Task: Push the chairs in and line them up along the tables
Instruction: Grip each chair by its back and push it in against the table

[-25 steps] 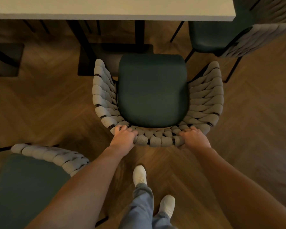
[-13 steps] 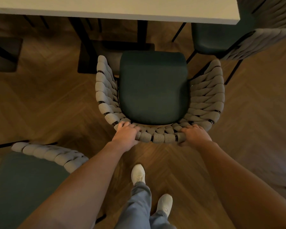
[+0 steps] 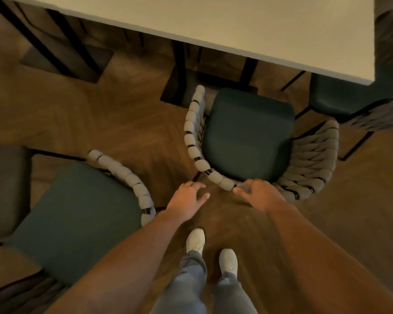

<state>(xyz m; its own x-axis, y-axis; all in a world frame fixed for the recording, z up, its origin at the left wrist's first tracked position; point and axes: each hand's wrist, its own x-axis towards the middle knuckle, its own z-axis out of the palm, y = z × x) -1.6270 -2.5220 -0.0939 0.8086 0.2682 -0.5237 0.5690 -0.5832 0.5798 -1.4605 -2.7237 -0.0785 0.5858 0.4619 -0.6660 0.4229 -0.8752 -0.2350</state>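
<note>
The right hand (image 3: 260, 194) lies with spread fingers (image 3: 239, 190) on the back rim of the chair (image 3: 247, 134), resting there rather than clenched. The left hand (image 3: 188, 197) hangs loose beside that rim, fingers released and holding nothing. The chair has a dark green seat cushion ringed by a curved back of thick grey woven cord on a black frame. It stands just short of the pale table (image 3: 236, 23), its front edge near the tabletop's edge.
</note>
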